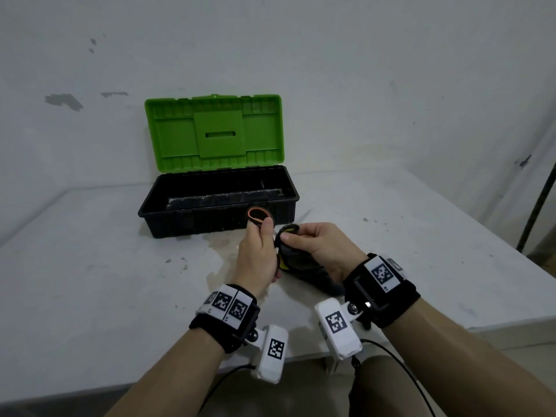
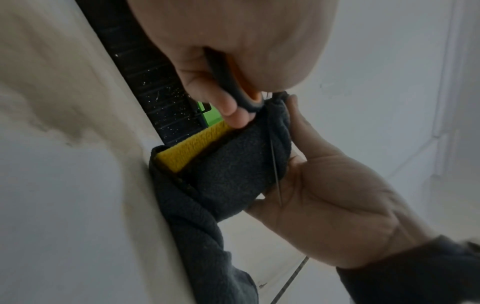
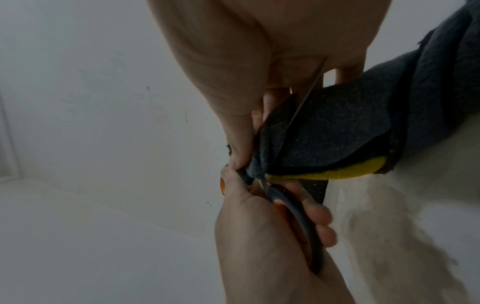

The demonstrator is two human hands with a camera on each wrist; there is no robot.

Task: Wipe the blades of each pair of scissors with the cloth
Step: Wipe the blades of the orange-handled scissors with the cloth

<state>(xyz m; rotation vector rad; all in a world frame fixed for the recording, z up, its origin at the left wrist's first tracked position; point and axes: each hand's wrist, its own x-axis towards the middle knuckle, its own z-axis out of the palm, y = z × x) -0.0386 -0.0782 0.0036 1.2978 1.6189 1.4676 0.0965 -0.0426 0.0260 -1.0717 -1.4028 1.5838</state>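
Observation:
My left hand [image 1: 260, 251] grips the black and orange handles of a pair of scissors [image 1: 257, 215], just in front of the toolbox. The same handle shows under my fingers in the left wrist view [image 2: 233, 82] and in the right wrist view [image 3: 296, 207]. My right hand [image 1: 313, 240] pinches a dark grey cloth with a yellow edge [image 1: 296, 260] folded around the blades. A thin blade edge [image 2: 276, 172] runs between cloth [image 2: 233, 176] and right palm; most of the blades are hidden. The cloth's tail [image 3: 350, 127] trails onto the table.
A toolbox with a black tub [image 1: 216, 224] and a raised green lid [image 1: 214, 132] stands open at the back of the white table [image 1: 90, 281], against the wall. A dark pole [image 1: 538, 206] stands at the far right past the table's edge.

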